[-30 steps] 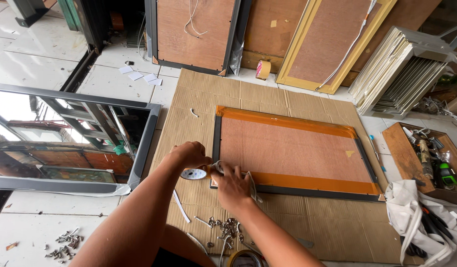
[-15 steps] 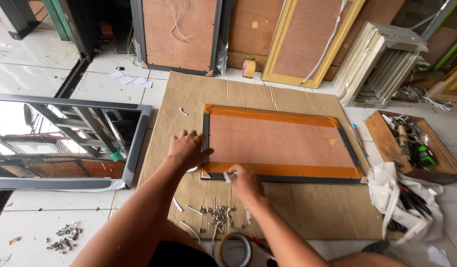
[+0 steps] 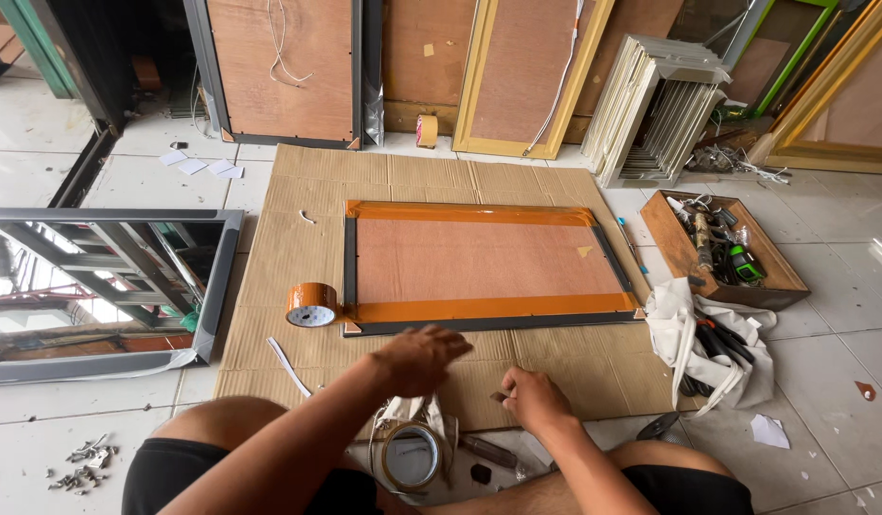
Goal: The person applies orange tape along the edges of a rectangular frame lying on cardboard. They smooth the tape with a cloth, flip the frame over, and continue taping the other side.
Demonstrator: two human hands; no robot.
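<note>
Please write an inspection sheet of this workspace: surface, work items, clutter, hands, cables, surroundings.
Surface: flattened cardboard sheet on a white tiled floor.
Work items: framed board lying back side up, orange tape along its edges; orange tape roll standing at its left corner.
Clutter: second tape roll near the knees; paper strip; white cloth bag; small debris on the tiles.
Hands: left hand open, hovering over the cardboard; right hand pinching a small dark piece.
Cables: white wires hanging on a leaning panel.
Surroundings: mirror on the floor, wooden tool tray, frames leaning on the wall.
</note>
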